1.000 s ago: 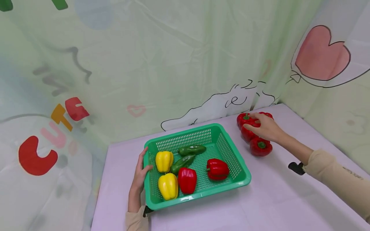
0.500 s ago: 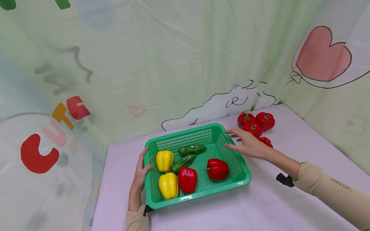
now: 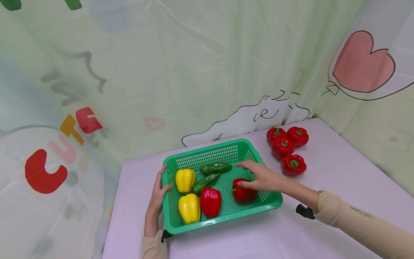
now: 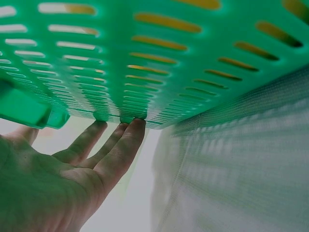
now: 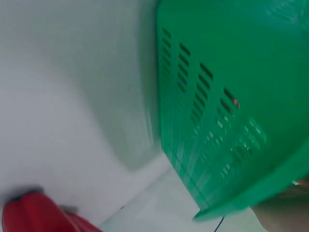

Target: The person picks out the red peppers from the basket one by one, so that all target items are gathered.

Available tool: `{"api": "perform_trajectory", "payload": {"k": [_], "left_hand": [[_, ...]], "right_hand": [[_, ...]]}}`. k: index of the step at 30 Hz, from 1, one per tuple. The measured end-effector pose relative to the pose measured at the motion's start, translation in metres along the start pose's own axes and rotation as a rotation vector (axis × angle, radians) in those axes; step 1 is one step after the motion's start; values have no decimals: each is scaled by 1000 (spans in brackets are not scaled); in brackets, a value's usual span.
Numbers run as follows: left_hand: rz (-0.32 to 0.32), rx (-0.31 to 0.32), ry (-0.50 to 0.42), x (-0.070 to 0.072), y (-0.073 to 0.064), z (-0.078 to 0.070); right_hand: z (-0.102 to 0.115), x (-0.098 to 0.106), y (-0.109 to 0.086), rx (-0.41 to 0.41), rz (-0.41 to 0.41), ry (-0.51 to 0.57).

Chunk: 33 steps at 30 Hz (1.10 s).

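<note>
A green plastic basket [image 3: 226, 218] holds two yellow bell peppers [image 3: 189, 208], two dark green peppers [image 3: 216, 168], and two red bell peppers [image 3: 211, 202]. My left hand [image 3: 157, 194] grips its left side, thumb over the rim. In the left wrist view, the fingers [image 4: 120, 145] press against the slotted outer wall. My right hand [image 3: 262, 177] reaches over the right side, its fingers spread and thumb overlapping the right-hand red bell pepper [image 3: 244, 194]. In the right wrist view the basket's wall [image 5: 193, 121] hides most of that hand.
Several red bell peppers [image 3: 283, 148] lie in a cluster on the pale purple tablecloth [image 3: 323, 172], right of the basket. A printed curtain [image 3: 207, 72] stands close behind the table and along both sides.
My right hand has moved left from the red bell pepper cluster to above the basket's right side. My left hand stays on the basket, whose contents look the same.
</note>
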<state>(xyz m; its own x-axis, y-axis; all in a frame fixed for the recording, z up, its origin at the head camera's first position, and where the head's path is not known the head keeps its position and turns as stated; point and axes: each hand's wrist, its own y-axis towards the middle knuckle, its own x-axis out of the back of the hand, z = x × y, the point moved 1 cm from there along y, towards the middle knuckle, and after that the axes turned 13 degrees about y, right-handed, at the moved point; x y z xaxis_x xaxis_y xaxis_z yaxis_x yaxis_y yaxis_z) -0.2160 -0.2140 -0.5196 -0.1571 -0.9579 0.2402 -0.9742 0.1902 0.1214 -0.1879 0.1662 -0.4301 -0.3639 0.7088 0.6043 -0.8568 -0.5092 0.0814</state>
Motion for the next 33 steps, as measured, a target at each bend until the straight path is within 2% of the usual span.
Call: {"api": "perform_trajectory", "payload": {"k": [6,16,24,33], "left_hand": [[0,-1,2,0,0,0],[0,4,-2,1,1,-1],[-4,10,0,0,0,-1],[-5,12,10,0,0,-1]], "right_hand": [[-4,-15,0,-26,86,-60],[-11,-32,3,-78,173,-183],[-17,-36,4,-70,147,-221],[-9,-30,2,-44,141,-233]]}}
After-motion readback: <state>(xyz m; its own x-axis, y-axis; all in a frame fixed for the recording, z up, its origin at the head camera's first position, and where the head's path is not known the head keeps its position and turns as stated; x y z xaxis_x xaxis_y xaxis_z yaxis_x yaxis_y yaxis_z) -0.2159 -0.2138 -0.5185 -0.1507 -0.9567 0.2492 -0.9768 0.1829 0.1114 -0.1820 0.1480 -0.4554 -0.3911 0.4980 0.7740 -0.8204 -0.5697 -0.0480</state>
